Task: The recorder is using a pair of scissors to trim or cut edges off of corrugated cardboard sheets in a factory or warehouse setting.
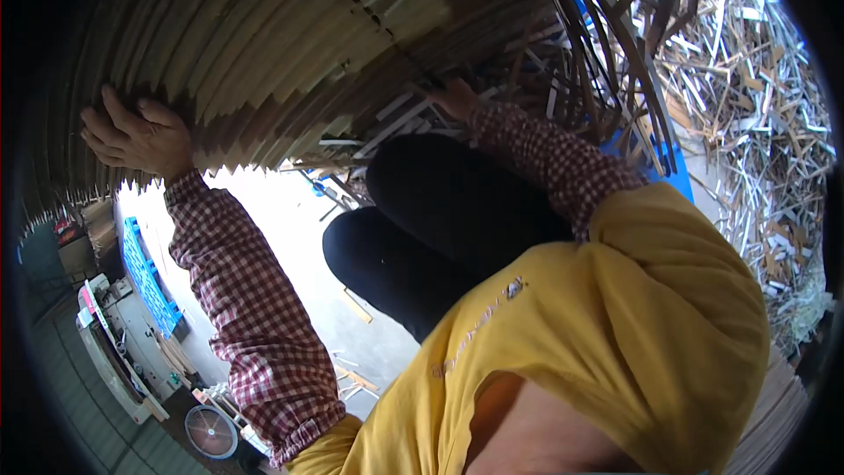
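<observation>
Overhead, the left hand (pixel 136 134) lies flat with fingers spread on the jagged lower edge of a big stack of thin wooden slats (pixel 264 44), while the right hand (pixel 454 97), half hidden, reaches under it, grip unclear, near a blue plastic crate (pixel 151 281) at lower left.

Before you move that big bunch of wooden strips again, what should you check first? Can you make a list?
1. Left hand flat on the stack of wooden strips: ok.
2. Right hand at the stack's lower edge: ok; its grip cannot be seen.
3. Strip ends lined up: not ok, jagged.
4. Knees free of the stack: ok.
5. Floor nearby: not ok, a pile of loose offcuts lies to the right.
</observation>
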Tool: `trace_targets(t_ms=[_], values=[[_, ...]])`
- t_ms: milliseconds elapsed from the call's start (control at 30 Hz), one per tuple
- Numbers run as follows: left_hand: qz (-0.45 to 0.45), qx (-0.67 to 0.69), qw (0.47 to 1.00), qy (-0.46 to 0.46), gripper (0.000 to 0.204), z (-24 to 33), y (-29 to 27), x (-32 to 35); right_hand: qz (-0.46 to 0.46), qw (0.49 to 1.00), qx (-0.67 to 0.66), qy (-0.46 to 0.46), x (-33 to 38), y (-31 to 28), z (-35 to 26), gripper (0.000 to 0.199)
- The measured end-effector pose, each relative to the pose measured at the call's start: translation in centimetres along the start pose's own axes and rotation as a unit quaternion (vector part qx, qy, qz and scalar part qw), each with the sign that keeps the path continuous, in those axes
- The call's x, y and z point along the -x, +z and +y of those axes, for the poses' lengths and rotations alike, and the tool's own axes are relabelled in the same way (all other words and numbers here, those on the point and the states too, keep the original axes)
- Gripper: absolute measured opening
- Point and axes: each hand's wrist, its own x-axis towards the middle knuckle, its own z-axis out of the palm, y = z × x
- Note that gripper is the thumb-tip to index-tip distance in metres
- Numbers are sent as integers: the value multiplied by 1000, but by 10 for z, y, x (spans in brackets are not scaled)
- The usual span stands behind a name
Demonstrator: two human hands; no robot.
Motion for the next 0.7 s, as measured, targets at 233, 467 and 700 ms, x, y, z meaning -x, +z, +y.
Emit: trace_targets(t_ms=[233,467,700], values=[[1,-19,1000,4,40,-11,-14,2,34,984,-77,159,12,23,3,46],[-14,-29,999,7,38,-21,-14,11,270,927,91,-246,116,79,63,27],[0,-13,1000,5,37,-18,-14,7,-14,994,-71,80,78,-15,-8,49]])
